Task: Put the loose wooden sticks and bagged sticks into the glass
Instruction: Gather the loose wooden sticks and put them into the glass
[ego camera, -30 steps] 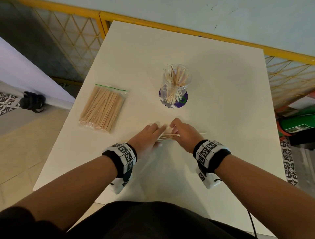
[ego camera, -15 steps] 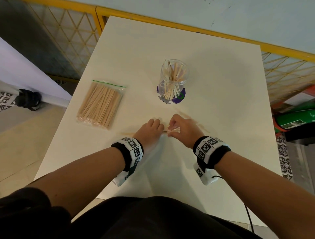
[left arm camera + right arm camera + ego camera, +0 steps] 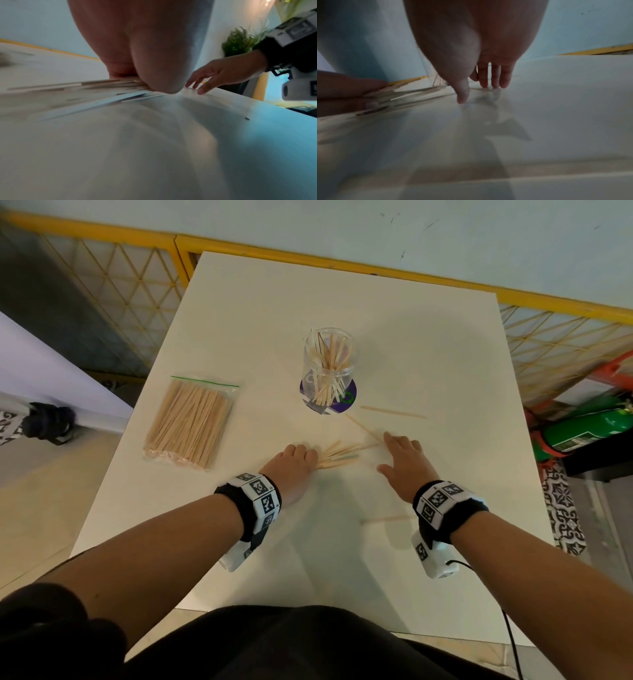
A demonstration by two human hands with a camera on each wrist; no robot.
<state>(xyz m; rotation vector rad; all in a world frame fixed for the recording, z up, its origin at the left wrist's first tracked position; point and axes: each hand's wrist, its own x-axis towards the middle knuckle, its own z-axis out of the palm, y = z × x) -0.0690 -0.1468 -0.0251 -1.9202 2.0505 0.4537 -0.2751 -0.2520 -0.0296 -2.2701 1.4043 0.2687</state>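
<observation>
Several groups: sticks lie bagged, bundled, scattered and standing, so each gets a line.
Bagged sticks (image 3: 190, 421): the sealed bag lies flat near the table's (image 3: 428, 344) left edge, untouched, well apart from both of my hands.
Left hand (image 3: 291, 465): I hold a fanned bundle of loose sticks (image 3: 337, 455) by one end, fingers curled over them, low against the table top.
Glass (image 3: 328, 368): it stands upright mid-table toward the far edge, on a purple coaster (image 3: 347, 397), already part full of sticks.
Right hand (image 3: 407, 462): fingers straight and spread, holding nothing, tips on the table at the near end of a slanted stick (image 3: 363, 428).
Strays: another stick (image 3: 394, 411) lies toward the right edge; one more (image 3: 383, 518) lies nearer me, beside my right wrist.
Doing it well: I judge I should sweep the slanted stick flat into the bundle, square the ends, then gather the other two before lifting.
Risk: thin sticks probably slip if I pinch too lightly.
</observation>
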